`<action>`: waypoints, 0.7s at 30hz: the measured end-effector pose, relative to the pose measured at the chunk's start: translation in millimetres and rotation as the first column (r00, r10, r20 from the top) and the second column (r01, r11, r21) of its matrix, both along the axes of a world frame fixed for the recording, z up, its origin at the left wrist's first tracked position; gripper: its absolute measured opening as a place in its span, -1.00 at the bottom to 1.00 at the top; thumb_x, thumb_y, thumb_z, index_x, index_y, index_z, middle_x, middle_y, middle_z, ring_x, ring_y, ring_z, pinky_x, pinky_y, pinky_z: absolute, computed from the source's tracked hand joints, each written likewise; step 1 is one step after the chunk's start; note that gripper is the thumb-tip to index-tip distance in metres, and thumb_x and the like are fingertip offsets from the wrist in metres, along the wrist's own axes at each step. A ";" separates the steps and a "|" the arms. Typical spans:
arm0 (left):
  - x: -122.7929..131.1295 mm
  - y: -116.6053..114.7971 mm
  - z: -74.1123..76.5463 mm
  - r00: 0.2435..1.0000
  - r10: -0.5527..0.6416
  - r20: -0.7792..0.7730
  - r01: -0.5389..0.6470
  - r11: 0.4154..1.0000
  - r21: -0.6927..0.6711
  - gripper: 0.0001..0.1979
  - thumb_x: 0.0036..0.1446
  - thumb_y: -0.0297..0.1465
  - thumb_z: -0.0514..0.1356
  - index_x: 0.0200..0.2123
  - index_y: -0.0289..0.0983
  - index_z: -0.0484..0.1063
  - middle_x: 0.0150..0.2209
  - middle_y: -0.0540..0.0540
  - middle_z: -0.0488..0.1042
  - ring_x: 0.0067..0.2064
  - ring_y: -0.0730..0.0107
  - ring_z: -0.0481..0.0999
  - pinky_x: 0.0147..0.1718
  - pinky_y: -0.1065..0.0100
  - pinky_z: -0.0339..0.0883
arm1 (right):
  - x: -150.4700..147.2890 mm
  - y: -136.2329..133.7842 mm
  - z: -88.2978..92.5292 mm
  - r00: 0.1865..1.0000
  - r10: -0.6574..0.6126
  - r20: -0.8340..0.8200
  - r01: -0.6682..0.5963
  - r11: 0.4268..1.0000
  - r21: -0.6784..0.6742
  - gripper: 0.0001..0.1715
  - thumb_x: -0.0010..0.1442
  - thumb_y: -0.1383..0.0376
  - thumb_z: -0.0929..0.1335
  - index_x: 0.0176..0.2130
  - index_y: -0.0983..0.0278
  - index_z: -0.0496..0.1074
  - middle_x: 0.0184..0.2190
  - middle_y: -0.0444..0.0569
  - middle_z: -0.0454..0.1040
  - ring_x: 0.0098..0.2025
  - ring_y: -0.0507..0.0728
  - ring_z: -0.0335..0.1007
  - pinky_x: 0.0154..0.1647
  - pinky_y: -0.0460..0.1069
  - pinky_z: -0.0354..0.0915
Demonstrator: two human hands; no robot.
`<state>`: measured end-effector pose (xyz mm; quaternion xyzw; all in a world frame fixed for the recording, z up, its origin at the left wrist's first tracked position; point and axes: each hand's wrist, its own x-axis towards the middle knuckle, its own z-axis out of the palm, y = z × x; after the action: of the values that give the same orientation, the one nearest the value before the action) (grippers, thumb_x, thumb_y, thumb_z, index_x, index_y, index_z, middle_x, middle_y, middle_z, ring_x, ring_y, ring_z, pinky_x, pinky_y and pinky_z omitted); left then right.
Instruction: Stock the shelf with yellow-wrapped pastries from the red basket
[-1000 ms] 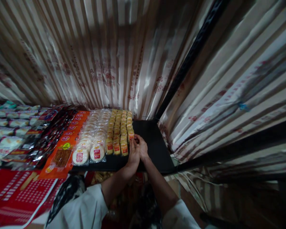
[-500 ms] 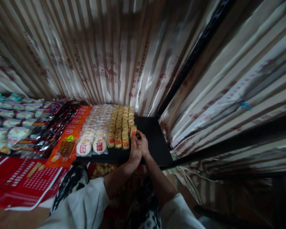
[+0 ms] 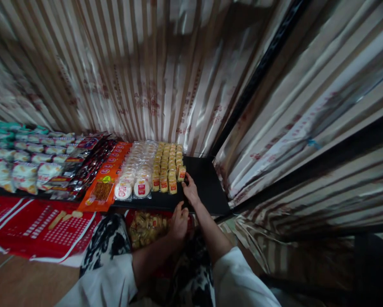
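Note:
My right hand (image 3: 190, 190) is at the right end of the rows of small yellow snack packs (image 3: 163, 164), its thumb and forefinger apart. Its fingertips are beside the front pack of the rightmost row (image 3: 181, 173); whether they touch it I cannot tell. Lower down, in front of the shelf edge, my left hand (image 3: 179, 221) hangs with loosely bent fingers and nothing visible in it. Close to its left is a container of loose yellow snack packs (image 3: 146, 228), partly hidden by my forearm and leg.
The packs stand on a black shelf (image 3: 207, 183). Further left are clear-wrapped round white crackers (image 3: 132, 170), an orange bag of sticks (image 3: 103, 189), dark red packets (image 3: 94, 164) and white bags (image 3: 25, 170). A red printed sheet (image 3: 41, 230) lies below. Striped sheeting (image 3: 146, 76) and a black post (image 3: 258, 81) stand behind.
My hands were together at the front yellow pack of the rightmost row. My left hand has drawn back and down toward the container, while my right hand stays beside the pack. The view has shifted left.

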<state>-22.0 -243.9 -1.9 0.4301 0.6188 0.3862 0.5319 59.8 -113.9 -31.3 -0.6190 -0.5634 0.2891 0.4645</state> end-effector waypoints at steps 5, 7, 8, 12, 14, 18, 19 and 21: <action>-7.4 -6.3 -2.2 0.999 -0.023 -0.036 0.022 1.000 -0.006 -0.64 0.16 -0.34 -0.02 0.00 -0.24 0.33 -0.01 -0.12 0.43 -0.03 0.34 0.44 0.00 0.32 0.29 | -3.7 -0.9 7.0 0.996 0.066 0.060 -0.066 0.998 -0.012 -0.37 0.05 0.37 0.24 0.14 0.19 0.21 0.06 -0.04 0.36 0.07 0.09 0.28 0.16 0.08 0.13; -8.9 -7.1 -4.6 0.998 -0.026 -0.048 0.027 1.000 0.015 -0.66 0.16 -0.37 -0.04 -0.04 -0.26 0.36 -0.03 -0.13 0.44 -0.01 0.34 0.42 0.00 0.31 0.29 | -2.6 -1.6 8.2 0.995 0.079 0.056 -0.077 0.997 -0.025 -0.36 0.06 0.39 0.23 0.16 0.22 0.17 0.05 -0.03 0.38 0.06 0.07 0.29 0.16 0.08 0.14; -9.8 -7.7 -5.4 0.998 -0.029 -0.054 0.031 0.999 0.031 -0.67 0.16 -0.38 -0.04 -0.05 -0.26 0.37 -0.03 -0.14 0.43 0.00 0.34 0.41 0.01 0.31 0.29 | -1.9 -1.5 8.2 0.996 0.072 0.049 -0.070 0.997 -0.030 -0.35 0.07 0.39 0.22 0.17 0.24 0.15 0.04 -0.02 0.39 0.06 0.07 0.30 0.16 0.08 0.14; -16.1 -13.6 -2.9 0.996 -0.036 -0.079 0.044 0.994 0.100 -0.66 0.16 -0.41 -0.08 -0.08 -0.34 0.37 -0.03 -0.19 0.42 0.03 0.33 0.37 0.07 0.31 0.22 | -1.3 1.1 4.8 0.997 0.032 0.064 -0.030 0.999 -0.034 -0.36 0.07 0.40 0.22 0.17 0.27 0.15 0.04 -0.01 0.39 0.09 0.06 0.27 0.17 0.08 0.13; -20.6 -18.5 0.4 0.996 -0.032 -0.089 0.042 0.993 0.113 -0.67 0.16 -0.42 -0.08 -0.10 -0.34 0.38 -0.04 -0.18 0.42 0.03 0.33 0.36 0.09 0.30 0.19 | -2.4 2.7 2.3 0.996 0.043 0.084 -0.042 0.999 -0.016 -0.36 0.07 0.40 0.22 0.17 0.28 0.15 0.06 0.01 0.37 0.10 0.06 0.26 0.17 0.07 0.13; -28.4 -29.9 0.3 0.998 -0.050 -0.025 0.051 0.998 0.033 -0.68 0.17 -0.39 -0.09 -0.11 -0.28 0.37 -0.07 -0.15 0.43 -0.06 0.36 0.41 -0.11 0.36 0.35 | -5.0 3.3 1.7 0.996 0.023 0.092 -0.022 1.000 -0.003 -0.28 0.07 0.39 0.22 0.22 0.34 0.04 0.09 0.07 0.33 0.13 0.08 0.23 0.19 0.09 0.09; -30.2 -32.5 -2.3 0.999 -0.054 -0.001 0.054 0.999 0.000 -0.68 0.16 -0.39 -0.10 -0.12 -0.28 0.36 -0.08 -0.16 0.43 -0.10 0.37 0.42 -0.20 0.39 0.38 | -5.5 2.5 3.5 0.996 0.011 0.089 -0.011 1.000 -0.005 -0.27 0.06 0.39 0.22 0.22 0.35 0.04 0.10 0.08 0.31 0.13 0.09 0.22 0.19 0.10 0.09; -34.8 -37.0 -10.5 0.998 -0.055 0.025 0.057 0.997 -0.057 -0.69 0.14 -0.42 -0.07 -0.11 -0.30 0.35 -0.11 -0.17 0.43 -0.18 0.38 0.45 -0.33 0.43 0.39 | -6.4 -1.4 10.0 0.997 -0.031 0.066 0.031 1.000 -0.003 -0.29 0.04 0.38 0.23 0.20 0.38 0.08 0.10 0.13 0.30 0.13 0.12 0.23 0.17 0.10 0.10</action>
<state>-56.9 -280.9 -12.3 0.4271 0.6111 0.3582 0.5620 53.4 -115.3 -21.4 -0.6378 -0.5681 0.2623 0.4492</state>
